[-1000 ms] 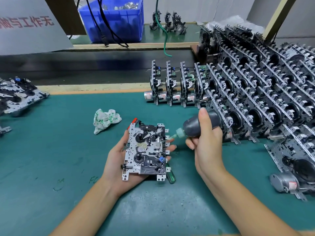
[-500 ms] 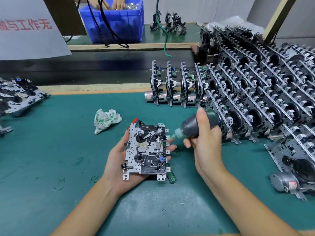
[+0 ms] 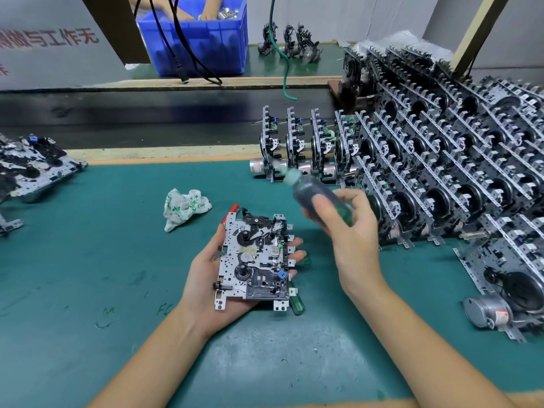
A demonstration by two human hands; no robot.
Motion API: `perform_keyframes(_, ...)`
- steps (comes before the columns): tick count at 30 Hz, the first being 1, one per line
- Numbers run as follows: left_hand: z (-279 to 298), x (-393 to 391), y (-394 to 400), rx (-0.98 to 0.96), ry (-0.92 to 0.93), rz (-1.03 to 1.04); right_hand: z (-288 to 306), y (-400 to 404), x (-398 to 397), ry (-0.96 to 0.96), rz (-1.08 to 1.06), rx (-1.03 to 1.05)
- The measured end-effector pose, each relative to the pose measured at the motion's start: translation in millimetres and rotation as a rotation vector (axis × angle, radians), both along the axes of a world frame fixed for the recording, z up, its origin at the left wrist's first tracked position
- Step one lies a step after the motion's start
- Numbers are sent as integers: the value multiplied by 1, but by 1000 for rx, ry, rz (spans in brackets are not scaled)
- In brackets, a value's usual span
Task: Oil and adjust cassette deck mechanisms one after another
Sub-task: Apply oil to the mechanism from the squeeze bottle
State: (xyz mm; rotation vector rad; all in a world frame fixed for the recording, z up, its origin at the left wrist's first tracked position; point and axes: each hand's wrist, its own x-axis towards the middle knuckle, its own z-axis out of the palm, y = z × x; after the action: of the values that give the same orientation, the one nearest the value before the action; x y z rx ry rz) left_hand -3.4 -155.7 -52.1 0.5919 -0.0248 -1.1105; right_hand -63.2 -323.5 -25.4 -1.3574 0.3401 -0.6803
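1. One deck [image 3: 255, 259] lies flat on the left hand [image 3: 206, 278], palm up, fingers poking out under its right edge; loose cradle, not a clamp.
2. Right hand [image 3: 347, 231] curled round the oil bottle [image 3: 316, 192], thumb across the body, nozzle tilted up and away, clear of the deck. Bottle is blurred.
3. Green screwdriver [image 3: 296, 301] on the worktop [image 3: 88, 275] just under the left fingers; rag [image 3: 184, 206] up-left of that hand.
4. Racked decks [image 3: 441, 178] right behind the right hand, more standing [image 3: 297, 145] beyond the bottle tip.
5. Judgement: oiling of this unit looks finished or paused; adjusting probably comes next.
6. Risks:
- nozzle drips on the worktop or racked units if the bottle tips over them;
- right hand or elbow knocks the rack while setting the bottle down, it sits that close;
- deck slides off the flat palm if it tilts, nothing pins it;
- oily fingers slip on the screwdriver.
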Motion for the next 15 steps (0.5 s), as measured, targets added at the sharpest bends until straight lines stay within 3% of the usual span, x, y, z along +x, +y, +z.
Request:
perform_keyframes(4,-1,0,0,-20,12,0,-11,0,4,108,9,-275)
perform_keyframes(10,1,-2,-1,-92,-76,-75,-17,0,6,309,46,-458)
perform_keyframes(12,1,-2,-1,-113,-78,-117,-12,6,0,273,-26,-515)
perform_keyframes(15,6,-1,4,-93,-84,-195,3,13,-20,61,-229,-847)
